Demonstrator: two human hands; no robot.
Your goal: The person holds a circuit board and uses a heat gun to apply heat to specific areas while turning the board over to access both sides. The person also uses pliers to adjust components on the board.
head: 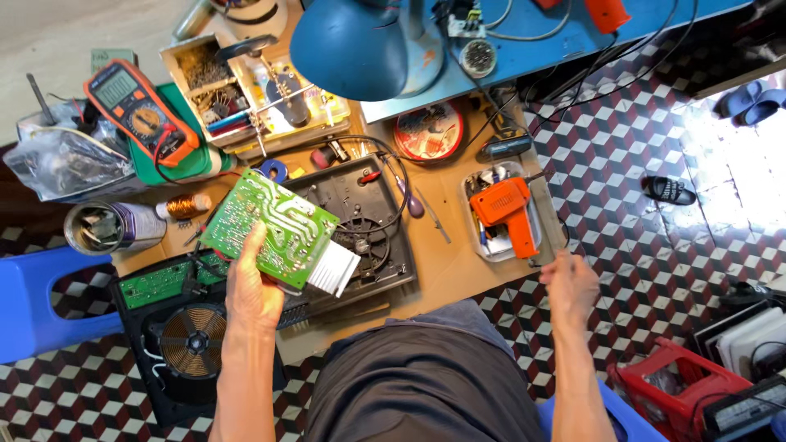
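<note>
Left hand [255, 288] clamped on the green printed circuit board with finned aluminium heatsink [274, 231], held solder-side up over the black plastic cooker housing [378, 237]; right hand [571, 282] empty, loosely curled beside the orange soldering gun [509, 209] — inspection step, next likely needs that tool.

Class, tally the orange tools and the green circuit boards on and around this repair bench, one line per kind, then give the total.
Orange tools: 2, the multimeter and the soldering gun in its clear tray.
Green circuit boards: 2, one held up in the left hand, one lying in the open cooker base by the copper coil.
Total: 4
The right hand holds neither kind.
</note>
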